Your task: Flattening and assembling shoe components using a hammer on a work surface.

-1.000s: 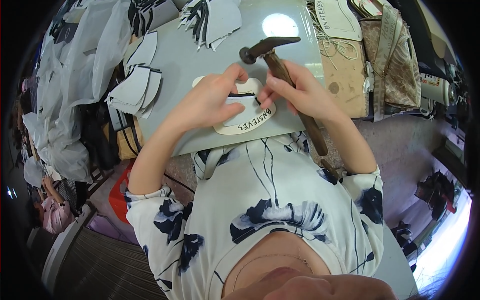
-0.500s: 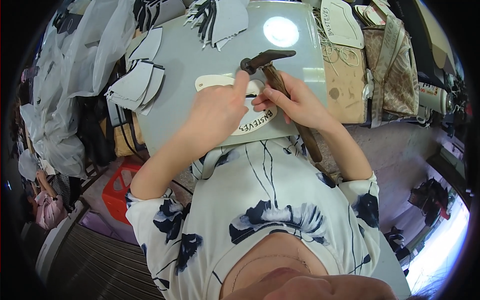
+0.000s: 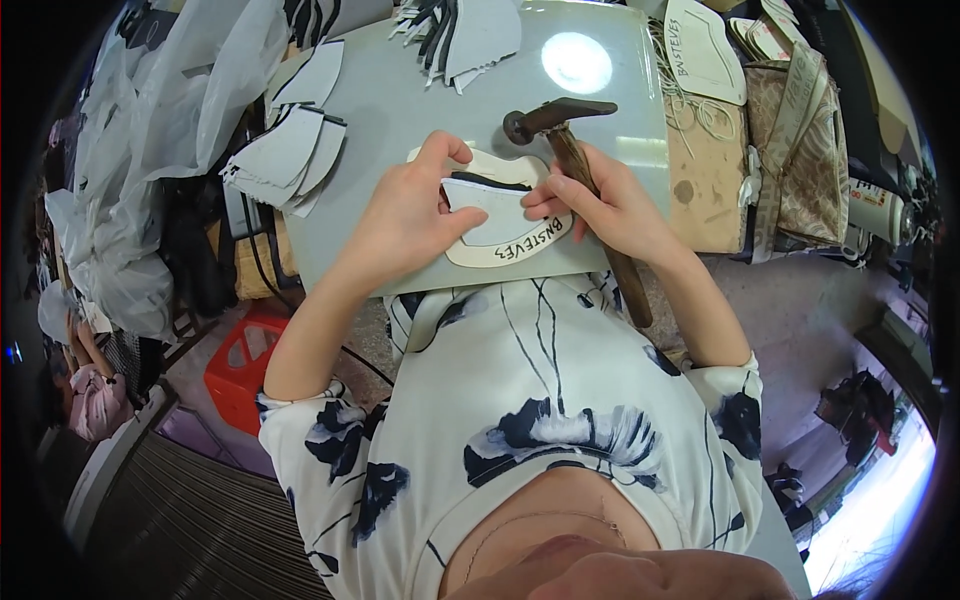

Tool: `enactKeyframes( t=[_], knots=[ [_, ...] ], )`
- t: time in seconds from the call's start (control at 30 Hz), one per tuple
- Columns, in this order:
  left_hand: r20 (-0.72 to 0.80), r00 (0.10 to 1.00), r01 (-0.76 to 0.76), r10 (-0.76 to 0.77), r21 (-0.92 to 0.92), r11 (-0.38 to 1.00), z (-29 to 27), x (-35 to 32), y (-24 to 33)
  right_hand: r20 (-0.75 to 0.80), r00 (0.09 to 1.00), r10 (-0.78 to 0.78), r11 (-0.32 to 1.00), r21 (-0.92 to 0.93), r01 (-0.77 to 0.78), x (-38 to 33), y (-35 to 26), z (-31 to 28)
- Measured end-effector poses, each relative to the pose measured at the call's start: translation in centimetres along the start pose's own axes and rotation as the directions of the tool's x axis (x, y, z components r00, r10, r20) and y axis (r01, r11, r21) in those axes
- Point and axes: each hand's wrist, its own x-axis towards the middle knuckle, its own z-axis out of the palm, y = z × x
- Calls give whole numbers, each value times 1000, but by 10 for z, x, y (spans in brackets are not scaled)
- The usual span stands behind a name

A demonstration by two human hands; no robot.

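A cream template board (image 3: 520, 256) with black hand lettering lies at the table's near edge. On it rests a light grey cut piece (image 3: 490, 213) with a black strip along its upper edge. My left hand (image 3: 400, 215) is at the piece's left end, thumb and forefinger spread apart, the thumb lying over the piece. My right hand (image 3: 620, 210) is closed round the wooden handle of a hammer (image 3: 570, 150), whose dark head points away from me. The fingertips of that hand touch the piece's right end; whether they pinch it is hidden.
Stacks of grey cut pieces (image 3: 285, 160) lie at the table's left, with more black-edged pieces (image 3: 470, 40) at the far side. A brown board (image 3: 705, 180), pale cord (image 3: 700, 115) and a patterned bag (image 3: 800, 150) are on the right. A red stool (image 3: 240, 370) stands lower left.
My left hand has drawn back to the left from beside the hammer head, and its fingers have spread. The grey piece now shows. My right hand keeps hold of the hammer.
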Motion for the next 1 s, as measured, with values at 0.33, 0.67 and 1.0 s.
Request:
enactKeyframes(
  t=[0.33, 0.67, 1.0],
  knots=[
    [55, 998, 14, -16, 34, 999, -7, 3, 1, -5, 1000, 7, 1000, 7, -7, 3, 1, 4],
    [21, 993, -116, 114, 172, 978, 9, -4, 3, -48, 999, -25, 1000, -15, 24, 0, -2, 3],
    [-15, 999, -39, 42, 140, 989, 7, -8, 2, 81, 993, 84, 995, 38, -88, -10, -4, 2]
  ],
)
